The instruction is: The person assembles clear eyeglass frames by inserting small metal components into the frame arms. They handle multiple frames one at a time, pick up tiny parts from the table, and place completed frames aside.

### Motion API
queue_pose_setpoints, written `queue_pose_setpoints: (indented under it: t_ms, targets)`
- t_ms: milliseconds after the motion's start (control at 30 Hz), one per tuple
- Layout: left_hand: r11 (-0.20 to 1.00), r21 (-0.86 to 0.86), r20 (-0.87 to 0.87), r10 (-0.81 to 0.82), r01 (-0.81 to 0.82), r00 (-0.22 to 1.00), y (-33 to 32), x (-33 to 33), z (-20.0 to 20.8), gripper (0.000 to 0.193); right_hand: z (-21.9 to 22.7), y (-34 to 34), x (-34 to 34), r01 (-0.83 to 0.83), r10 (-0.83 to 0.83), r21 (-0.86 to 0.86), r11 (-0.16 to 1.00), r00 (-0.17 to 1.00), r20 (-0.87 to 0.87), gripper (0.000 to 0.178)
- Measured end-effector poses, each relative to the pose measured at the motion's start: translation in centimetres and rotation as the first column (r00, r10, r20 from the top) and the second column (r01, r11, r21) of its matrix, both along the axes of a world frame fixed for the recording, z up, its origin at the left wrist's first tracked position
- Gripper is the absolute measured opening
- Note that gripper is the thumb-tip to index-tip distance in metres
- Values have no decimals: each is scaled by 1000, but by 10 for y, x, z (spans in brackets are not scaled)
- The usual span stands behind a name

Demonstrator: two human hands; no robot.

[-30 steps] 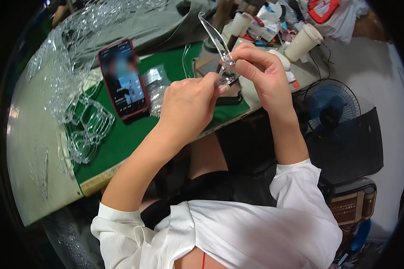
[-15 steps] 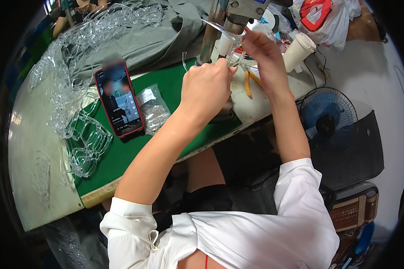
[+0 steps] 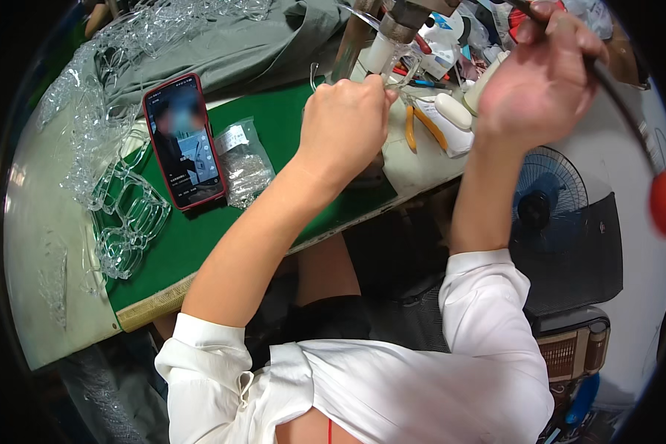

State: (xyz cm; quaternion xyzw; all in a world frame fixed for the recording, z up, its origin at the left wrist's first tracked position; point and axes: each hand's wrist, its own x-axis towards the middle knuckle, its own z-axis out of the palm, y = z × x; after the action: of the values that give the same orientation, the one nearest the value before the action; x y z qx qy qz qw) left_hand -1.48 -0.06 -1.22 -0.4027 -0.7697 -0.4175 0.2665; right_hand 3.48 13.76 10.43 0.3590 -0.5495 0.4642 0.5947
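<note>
My left hand is closed at the base of a bench press, pinching a clear plastic eyeglass frame beneath the press head. Part of the frame shows beyond my knuckles; the rest is hidden by the hand and the press. My right hand is raised at the upper right, with its fingers around the press's dark lever. A red ball knob caps the lever's lower end.
A red-cased phone and a bag of small metal parts lie on the green mat. Clear eyeglass frames pile up at left. Orange-handled pliers rest beside a white oval object. A fan stands below right.
My right hand has left the eyeglass frame, moved up and right, and taken hold of the lever. My left hand stays at the press. The view has shifted slightly.
</note>
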Motion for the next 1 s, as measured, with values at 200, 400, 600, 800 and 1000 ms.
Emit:
queue_pose_setpoints:
  t_ms: [200, 400, 600, 800, 1000]
  targets:
    - [997, -50, 25, -51, 52, 998, -24, -5, 4, 15, 26, -1, 19, -203, 166, 153, 967, 961, 221, 36]
    - [855, 436, 482, -486, 282, 729, -203, 57, -21, 15, -129, -51, 27, 206, -111, -163, 965, 882, 458, 38]
    - [765, 513, 706, -118, -389, 699, -491, 149, -37, 28, -213, -32, 64, 282, -112, -92, 955, 629, 769, 27]
    - [574, 536, 761, -11, -619, 649, -559, 131, -72, 29, -186, -85, 39, 190, -172, 52, 980, 700, 693, 18]
    - [544, 411, 910, -205, -732, 359, -575, 50, -78, 43, -193, -108, 48, 49, -77, 59, 997, 659, 748, 14]
